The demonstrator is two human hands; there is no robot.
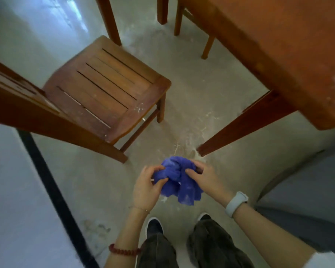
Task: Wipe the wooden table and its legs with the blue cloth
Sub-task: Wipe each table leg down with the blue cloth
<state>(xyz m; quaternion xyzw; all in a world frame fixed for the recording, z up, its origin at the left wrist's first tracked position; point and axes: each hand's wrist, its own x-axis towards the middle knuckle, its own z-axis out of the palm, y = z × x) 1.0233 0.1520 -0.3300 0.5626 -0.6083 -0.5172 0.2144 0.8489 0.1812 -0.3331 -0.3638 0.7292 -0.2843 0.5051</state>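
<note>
A pale concrete floor (97, 180) fills most of the view, dusted with white powdery streaks near the middle. The wooden table's surface (290, 45) takes up the upper right, reddish-brown, with a few pale scuffs along its near edge. One table leg (246, 122) slants down from its corner to the floor, its foot standing in the white dust. A slatted wooden chair (106, 88) stands to the left of the table, well apart from it, its seat facing up and its back rail crossing the left side of the view. A dark stripe (52, 192) runs along the floor on the left. Below, the person's dark trousers and dark shoes (154, 225) with white soles show.

The blue cloth (179, 178) is bunched up in the air between both hands, above the floor and just short of the table leg's foot, touching neither table nor leg. The left hand (146, 187) pinches its left side, fingers (157, 168) curled into the folds. The right hand (203, 177) grips its right side, thumb lying across the fabric. A pale band (235, 204) sits on the right wrist; a red bead bracelet (122, 251) circles the left forearm.
</note>
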